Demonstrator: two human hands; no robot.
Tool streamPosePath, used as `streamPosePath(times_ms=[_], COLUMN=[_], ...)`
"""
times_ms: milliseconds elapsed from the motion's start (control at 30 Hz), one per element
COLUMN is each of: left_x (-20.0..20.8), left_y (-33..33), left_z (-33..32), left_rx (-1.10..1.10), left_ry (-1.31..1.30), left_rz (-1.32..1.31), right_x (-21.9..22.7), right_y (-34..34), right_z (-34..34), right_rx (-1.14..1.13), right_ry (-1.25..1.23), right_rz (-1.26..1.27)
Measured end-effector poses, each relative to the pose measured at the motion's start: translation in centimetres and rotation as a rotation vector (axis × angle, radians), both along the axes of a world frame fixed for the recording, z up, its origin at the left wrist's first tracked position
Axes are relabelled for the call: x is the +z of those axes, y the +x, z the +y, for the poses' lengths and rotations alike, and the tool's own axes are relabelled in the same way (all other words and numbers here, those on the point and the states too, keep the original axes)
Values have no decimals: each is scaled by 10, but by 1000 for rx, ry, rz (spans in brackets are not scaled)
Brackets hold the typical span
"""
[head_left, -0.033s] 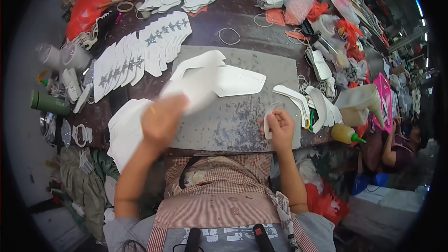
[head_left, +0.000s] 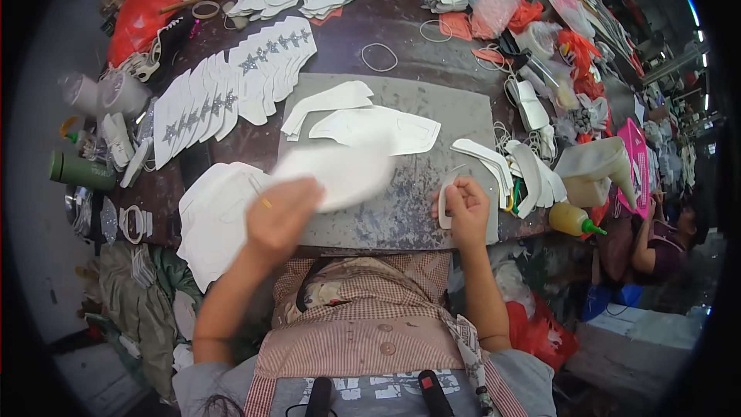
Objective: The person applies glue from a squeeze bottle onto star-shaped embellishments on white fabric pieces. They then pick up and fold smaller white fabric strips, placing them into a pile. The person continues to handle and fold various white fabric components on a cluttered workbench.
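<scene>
My left hand [head_left: 279, 220] grips the edge of a blurred white cut piece [head_left: 343, 170], lifted over the grey work mat [head_left: 401, 220]. In my right hand [head_left: 468, 208], fingers closed, is a small curved white strip [head_left: 444, 210] near the mat's right side. Beyond the lifted piece, a pointed white piece [head_left: 413, 131] and a curved white piece [head_left: 328, 102] lie flat on the mat. Beside my left wrist, a pile of larger white pieces [head_left: 216, 220] overhangs the table's front edge.
Rows of white pieces with glittery stars [head_left: 197, 120] lie at the left. Curved white strips [head_left: 482, 161], a cut-down plastic jug [head_left: 587, 170] and a yellow squeeze bottle [head_left: 571, 218] are at the right. A green flask [head_left: 81, 171] stands far left; another person [head_left: 668, 247] sits far right.
My left hand has moved slightly right, and the white piece in it has swung right and toward me, uncovering more of the pieces behind. My right hand has barely moved.
</scene>
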State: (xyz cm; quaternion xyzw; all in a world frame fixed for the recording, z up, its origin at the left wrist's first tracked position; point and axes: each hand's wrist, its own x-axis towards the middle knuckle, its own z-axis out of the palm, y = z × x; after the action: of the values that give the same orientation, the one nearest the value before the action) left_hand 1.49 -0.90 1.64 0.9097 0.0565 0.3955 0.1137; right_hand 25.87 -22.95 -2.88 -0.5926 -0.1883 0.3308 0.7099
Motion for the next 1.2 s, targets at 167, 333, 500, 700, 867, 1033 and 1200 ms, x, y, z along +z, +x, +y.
streamPosePath(times_ms=[167, 333, 500, 700, 867, 1033, 1200], left_x=[-19, -37, -50, -46, -57, -52, -45], left_y=[-33, -62, -68, -71, -73, -73, -71], left_z=[-48, -68, -76, -75, -78, -76, -75], left_rx=[-10, 91, 128, 162, 132, 154, 168], left_ry=[-213, -254, -441, -501, -514, -572, -546], left_rz=[349, 288, 252, 278, 169, 215, 275], right_x=[43, 82, 57, 51, 56, 54, 52], right_y=[4, -46, -70, -67, -71, -72, -72], right_z=[8, 52, 91, 104, 106, 107, 106], right_rx=[168, 639, 857, 933, 906, 905, 900], right_ry=[-250, -419, -516, -621, -695, -696, -703], right_rz=[39, -362, -497, -426, -374, -339, -312])
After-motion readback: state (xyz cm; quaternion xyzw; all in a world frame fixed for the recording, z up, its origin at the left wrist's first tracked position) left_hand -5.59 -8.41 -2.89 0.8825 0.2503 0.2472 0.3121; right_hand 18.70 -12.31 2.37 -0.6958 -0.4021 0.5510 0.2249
